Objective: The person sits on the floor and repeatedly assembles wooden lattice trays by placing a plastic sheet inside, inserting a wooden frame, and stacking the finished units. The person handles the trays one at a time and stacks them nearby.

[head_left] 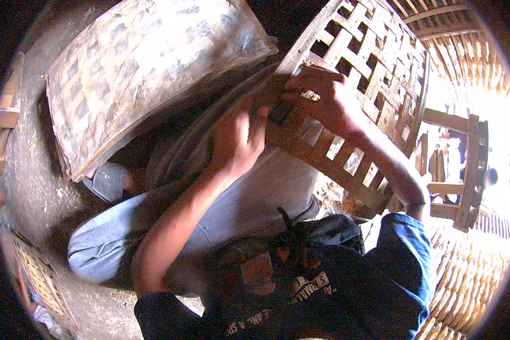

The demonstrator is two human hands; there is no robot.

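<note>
My right hand (326, 99) is at the near left corner of a woven wooden lattice panel (374, 62), its fingers curled around something dark (279, 112) that I cannot make out. Just left of that corner is my left hand (241, 139), its back toward me and its fingertips smeared and partly in shadow. What it holds, if anything, is hidden. The panel leans up on my right, tilted, with a slatted lower edge (334, 150). Brown-grey cloth (209, 119) lies across my lap below both hands.
To the left stands a large pale sheet-covered panel (153, 68) with a lattice pattern showing through. A dark sandal (107, 181) is beneath its edge. Another woven panel (45, 277) lies at lower left. A wooden frame (464, 170) and slatted cane wall (470, 277) are at right.
</note>
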